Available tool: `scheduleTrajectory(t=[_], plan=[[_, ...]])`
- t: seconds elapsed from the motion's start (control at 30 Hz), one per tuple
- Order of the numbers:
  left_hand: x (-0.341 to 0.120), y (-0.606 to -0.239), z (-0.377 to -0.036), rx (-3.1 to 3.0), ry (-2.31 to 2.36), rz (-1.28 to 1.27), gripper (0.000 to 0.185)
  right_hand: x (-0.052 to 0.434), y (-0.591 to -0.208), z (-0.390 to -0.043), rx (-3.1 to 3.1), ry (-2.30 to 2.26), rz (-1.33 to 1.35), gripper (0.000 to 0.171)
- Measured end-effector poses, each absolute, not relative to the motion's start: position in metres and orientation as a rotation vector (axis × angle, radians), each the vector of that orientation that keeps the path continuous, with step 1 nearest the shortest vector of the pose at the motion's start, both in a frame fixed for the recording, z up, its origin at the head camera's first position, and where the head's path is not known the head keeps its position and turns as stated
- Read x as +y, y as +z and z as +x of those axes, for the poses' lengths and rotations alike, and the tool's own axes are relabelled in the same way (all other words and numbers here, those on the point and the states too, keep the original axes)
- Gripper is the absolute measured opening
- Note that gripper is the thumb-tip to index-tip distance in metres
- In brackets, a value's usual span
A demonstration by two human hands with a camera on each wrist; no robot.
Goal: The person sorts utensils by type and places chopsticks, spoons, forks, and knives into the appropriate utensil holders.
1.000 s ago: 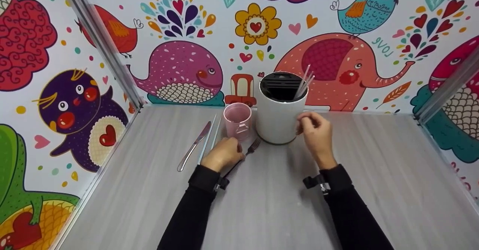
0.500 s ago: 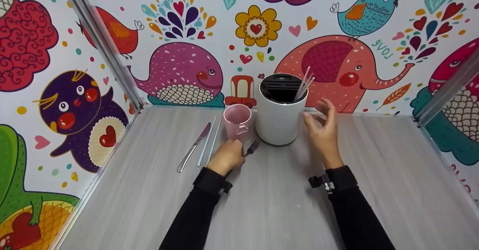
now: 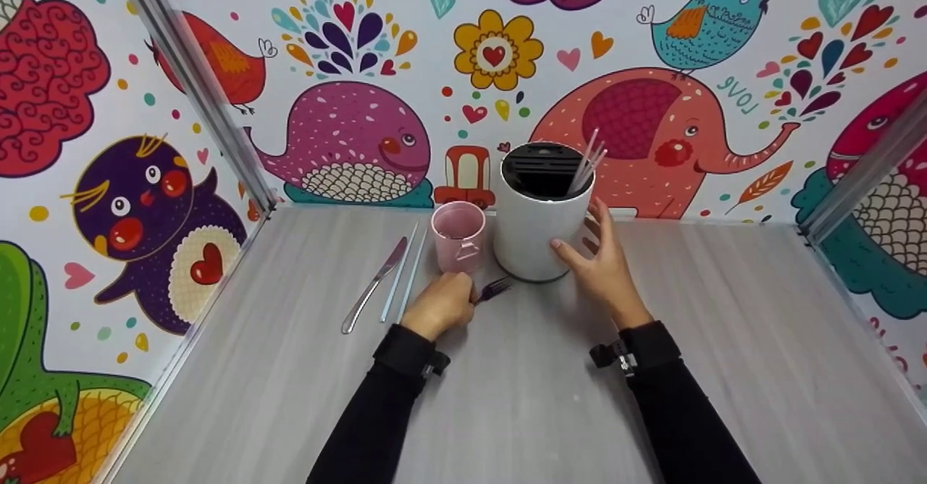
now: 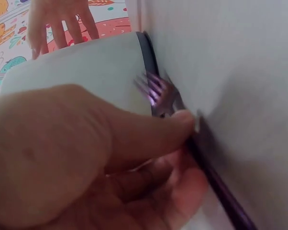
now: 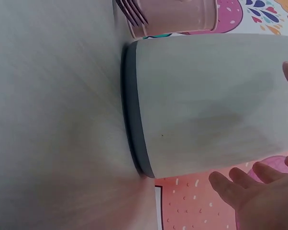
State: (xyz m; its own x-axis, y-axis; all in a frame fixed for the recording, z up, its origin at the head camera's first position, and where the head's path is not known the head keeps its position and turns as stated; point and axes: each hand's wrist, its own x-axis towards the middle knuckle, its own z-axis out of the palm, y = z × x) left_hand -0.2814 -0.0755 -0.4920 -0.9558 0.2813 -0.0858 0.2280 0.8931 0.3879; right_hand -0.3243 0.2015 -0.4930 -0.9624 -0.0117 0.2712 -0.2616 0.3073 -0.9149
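Note:
My left hand (image 3: 443, 303) pinches a dark, purplish fork (image 3: 495, 290) between thumb and fingers, just below its head. In the left wrist view the fork's handle (image 4: 220, 191) runs close along the tabletop, and its tines point toward the foot of a white cylindrical utensil holder (image 3: 536, 234). This holder stands upright, with a black slotted top and several thin clear sticks leaning in it. At its right side is my right hand (image 3: 607, 274), fingers spread and thumb in front. The right wrist view shows those fingers (image 5: 225, 187) apart from the holder's wall.
A pink cup (image 3: 459, 238) stands left of the holder, just beyond my left hand. Farther left lie two pale blue sticks (image 3: 400, 281) and a table knife (image 3: 374, 285). Patterned wall panels (image 3: 362, 143) close off the back and sides of the grey table (image 3: 521, 411).
The fork has swung so its tines point more to the right, in my left hand. My right hand has gone from curled beside the holder to spread around its right side.

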Motion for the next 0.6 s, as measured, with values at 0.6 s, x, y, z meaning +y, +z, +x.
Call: scheduleTrajectory(t=[0.6], plan=[[-0.067,-0.478,-0.280,2.895,0.829,0.677,0.022,0.199,-0.507,-0.328,-2.429,1.670,0.258,0.104]])
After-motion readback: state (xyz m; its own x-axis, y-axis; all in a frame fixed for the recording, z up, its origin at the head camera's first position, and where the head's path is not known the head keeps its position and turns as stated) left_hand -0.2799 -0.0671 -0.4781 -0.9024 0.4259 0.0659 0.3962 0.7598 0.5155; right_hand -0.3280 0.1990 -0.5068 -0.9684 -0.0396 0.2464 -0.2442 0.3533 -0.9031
